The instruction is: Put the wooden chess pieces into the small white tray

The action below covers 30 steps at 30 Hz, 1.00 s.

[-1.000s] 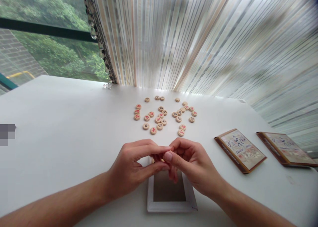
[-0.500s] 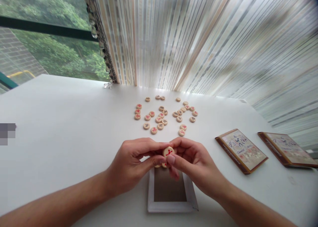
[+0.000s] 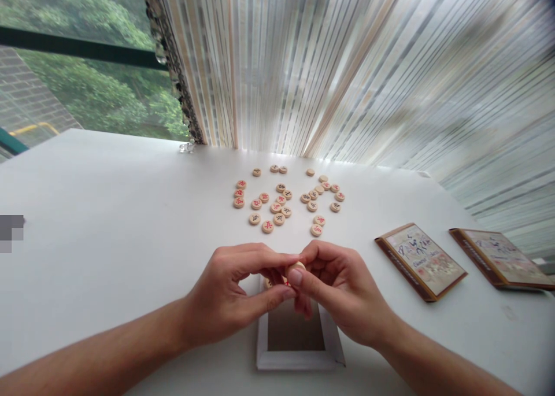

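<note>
Above the far end of a shallow white box (image 3: pixel 295 360) with a brown bottom, my two hands meet fingertip to fingertip. Between the thumb and fingers of my right hand (image 3: pixel 342 292) is a round wooden Chinese chess piece (image 3: pixel 299 265), mostly covered by the thumb. My left hand (image 3: pixel 236 280) is closed in a pinch on the same piece, its forefinger along the upper edge and its thumb below. Behind the fingers, a chess piece (image 3: pixel 269 283) and part of a red-marked one show at the box's far end; the rest there is hidden.
Beyond my hands, several loose chess pieces (image 3: pixel 267 226) with red or black characters lie scattered on the white table (image 3: pixel 143 211), a few face down. Two flat Chinese chess boxes, one nearer (image 3: pixel 422 260) and one farther right (image 3: pixel 505 257), lie to the right. A striped string curtain (image 3: pixel 277 66) hangs behind.
The held piece has turned: its red character faced me before, and now only a small plain part shows. My left thumb has shifted slightly right and down.
</note>
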Each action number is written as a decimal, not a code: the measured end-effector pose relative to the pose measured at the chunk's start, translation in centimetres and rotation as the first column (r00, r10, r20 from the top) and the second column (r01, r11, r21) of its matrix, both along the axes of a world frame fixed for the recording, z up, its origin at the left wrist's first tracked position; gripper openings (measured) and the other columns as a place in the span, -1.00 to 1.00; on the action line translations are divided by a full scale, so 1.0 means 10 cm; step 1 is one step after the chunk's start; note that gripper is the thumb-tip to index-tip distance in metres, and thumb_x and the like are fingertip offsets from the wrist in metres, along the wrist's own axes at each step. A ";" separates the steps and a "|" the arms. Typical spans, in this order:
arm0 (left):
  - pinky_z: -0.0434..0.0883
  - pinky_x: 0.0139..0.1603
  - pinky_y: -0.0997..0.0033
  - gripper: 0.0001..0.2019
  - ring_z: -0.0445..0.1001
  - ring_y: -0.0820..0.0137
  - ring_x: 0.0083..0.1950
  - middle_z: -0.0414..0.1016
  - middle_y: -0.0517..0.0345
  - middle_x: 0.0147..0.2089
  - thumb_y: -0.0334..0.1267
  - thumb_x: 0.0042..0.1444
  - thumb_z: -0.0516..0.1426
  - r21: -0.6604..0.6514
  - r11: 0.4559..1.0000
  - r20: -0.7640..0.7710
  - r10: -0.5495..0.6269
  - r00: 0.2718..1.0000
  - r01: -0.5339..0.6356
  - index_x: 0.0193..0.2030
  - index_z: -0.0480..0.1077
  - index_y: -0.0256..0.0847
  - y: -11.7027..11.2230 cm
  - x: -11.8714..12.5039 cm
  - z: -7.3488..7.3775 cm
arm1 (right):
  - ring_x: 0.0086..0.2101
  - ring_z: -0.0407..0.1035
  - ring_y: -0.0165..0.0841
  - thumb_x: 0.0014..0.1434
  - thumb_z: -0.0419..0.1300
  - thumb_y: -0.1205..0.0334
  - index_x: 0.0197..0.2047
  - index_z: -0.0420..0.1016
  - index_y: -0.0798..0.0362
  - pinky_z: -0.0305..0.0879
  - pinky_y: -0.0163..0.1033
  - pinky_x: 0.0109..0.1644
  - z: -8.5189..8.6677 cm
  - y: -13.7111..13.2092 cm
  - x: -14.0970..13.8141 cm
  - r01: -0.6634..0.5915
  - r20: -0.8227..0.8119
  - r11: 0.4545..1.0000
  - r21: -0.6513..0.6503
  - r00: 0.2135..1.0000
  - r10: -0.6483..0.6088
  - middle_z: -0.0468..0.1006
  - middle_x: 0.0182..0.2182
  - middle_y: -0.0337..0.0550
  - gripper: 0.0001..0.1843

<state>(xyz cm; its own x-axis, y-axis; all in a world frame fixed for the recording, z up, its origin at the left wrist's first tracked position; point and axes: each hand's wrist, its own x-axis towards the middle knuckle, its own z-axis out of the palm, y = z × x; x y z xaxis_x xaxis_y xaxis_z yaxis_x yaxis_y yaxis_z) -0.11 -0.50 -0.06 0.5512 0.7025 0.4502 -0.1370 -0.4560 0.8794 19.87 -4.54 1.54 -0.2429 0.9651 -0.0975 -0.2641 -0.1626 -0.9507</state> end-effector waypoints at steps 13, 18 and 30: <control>0.66 -0.14 0.57 -0.71 0.74 0.43 -0.24 0.77 0.10 -0.22 -0.54 0.16 0.39 -0.285 0.958 0.125 0.023 0.992 0.013 0.01 0.66 -0.24 -0.02 0.04 0.00 | -0.45 0.57 -0.42 0.44 0.31 0.16 -0.14 0.61 0.10 0.51 -0.38 -0.33 -0.06 -0.06 0.06 -0.054 0.218 0.952 0.302 0.976 -0.014 0.68 -0.43 -0.15 -0.82; 0.67 -0.11 0.59 -0.75 0.74 0.43 -0.21 0.77 0.12 -0.21 -0.47 0.17 0.41 -0.358 0.933 0.105 0.070 0.992 -0.028 -0.02 0.68 -0.21 0.00 0.03 -0.01 | -0.41 0.58 -0.43 0.51 0.22 0.17 -0.04 0.64 0.06 0.55 -0.38 -0.28 -0.08 -0.03 0.07 -0.055 0.222 0.940 0.336 0.975 -0.022 0.69 -0.39 -0.16 -0.81; 0.69 -0.17 0.65 -0.81 0.77 0.41 -0.22 0.79 0.09 -0.20 -0.44 0.12 0.45 -0.478 0.877 0.142 0.126 0.982 -0.044 -0.11 0.72 -0.24 0.07 0.06 0.02 | -0.28 0.66 -0.41 0.31 0.40 0.42 0.09 0.67 -0.09 0.67 -0.35 -0.13 -0.20 0.02 0.08 0.055 0.256 0.828 0.558 0.937 -0.236 0.72 -0.17 -0.17 -0.67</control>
<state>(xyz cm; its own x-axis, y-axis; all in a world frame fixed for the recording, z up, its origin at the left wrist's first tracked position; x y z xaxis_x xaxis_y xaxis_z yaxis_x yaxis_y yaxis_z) 0.53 0.25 0.10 0.4274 0.8943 0.1326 -0.2772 -0.0099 0.9608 20.69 -4.38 -0.43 -0.1408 0.9058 0.3997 0.0701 0.4118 -0.9086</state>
